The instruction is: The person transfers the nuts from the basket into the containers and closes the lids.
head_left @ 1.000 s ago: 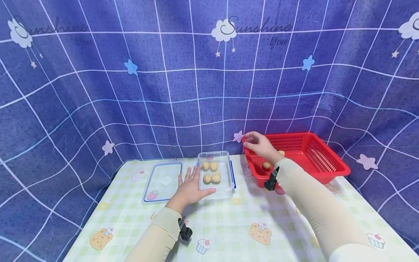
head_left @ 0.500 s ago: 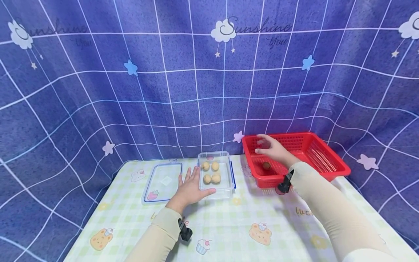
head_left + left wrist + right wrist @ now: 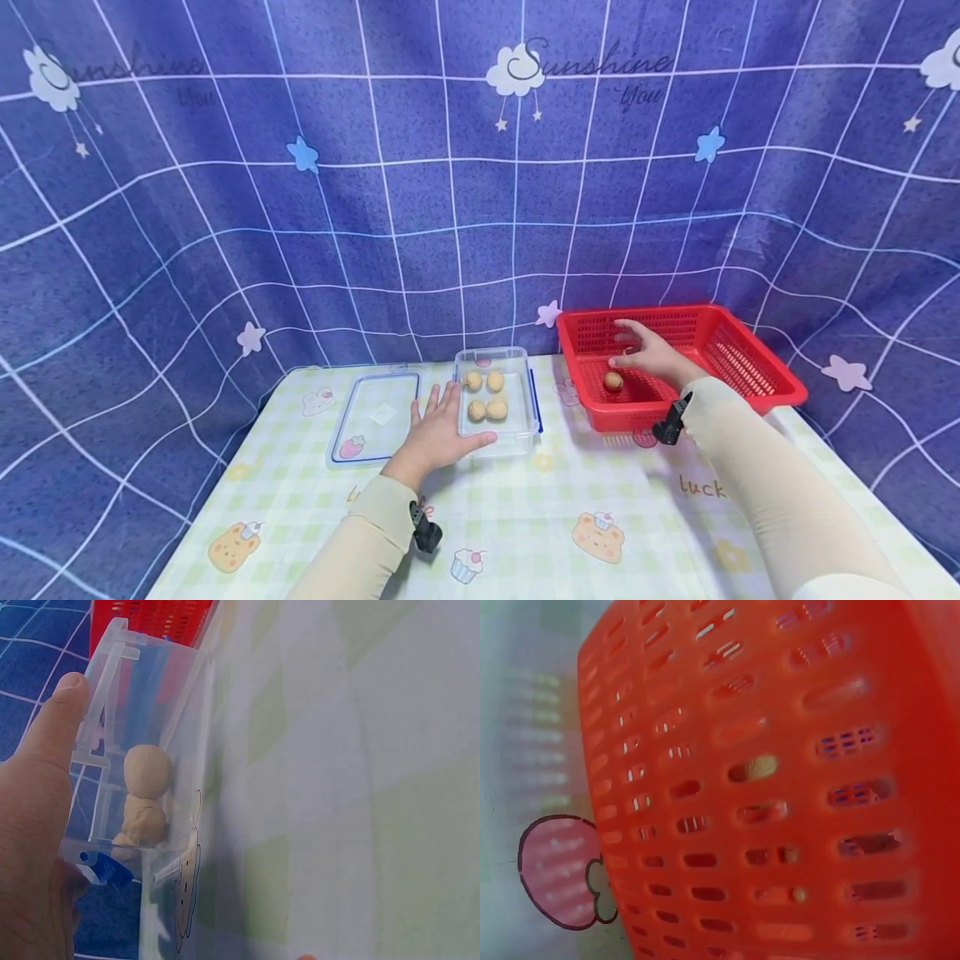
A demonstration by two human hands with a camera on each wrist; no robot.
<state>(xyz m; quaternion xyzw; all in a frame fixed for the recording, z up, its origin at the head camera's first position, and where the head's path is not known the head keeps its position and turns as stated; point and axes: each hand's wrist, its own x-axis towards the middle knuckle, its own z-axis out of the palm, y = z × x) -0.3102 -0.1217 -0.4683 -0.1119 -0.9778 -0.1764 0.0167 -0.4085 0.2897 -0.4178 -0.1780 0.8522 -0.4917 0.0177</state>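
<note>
My left hand point(image 3: 438, 432) rests with spread, straight fingers against the left side of a clear plastic food container point(image 3: 517, 429). Inside that container sit several walnuts point(image 3: 496, 408) in two short rows; the left wrist view also shows walnuts point(image 3: 147, 771) through its wall, with my thumb point(image 3: 56, 712) along the rim. Over the red basket point(image 3: 600, 417) reaches my right hand point(image 3: 651, 354), thumb and fingers apart, nothing visible between them. One walnut point(image 3: 613, 382) lies in the basket just below the thumb. The right wrist view shows mostly the basket's slotted wall point(image 3: 705, 825), with a pale walnut piece point(image 3: 757, 769) through a slot.
A clear lid point(image 3: 378, 417) with a blue seal lies left of the container. A blue clip flap point(image 3: 536, 400) hangs on the container's right side. The patterned tablecloth point(image 3: 525, 517) spreads in front, and a blue grid curtain point(image 3: 480, 208) stands close behind.
My right hand has moved from the basket's left rim rightward and down into the basket, covering where another walnut showed. A back walnut in the container has shifted slightly right. The left hand stays put.
</note>
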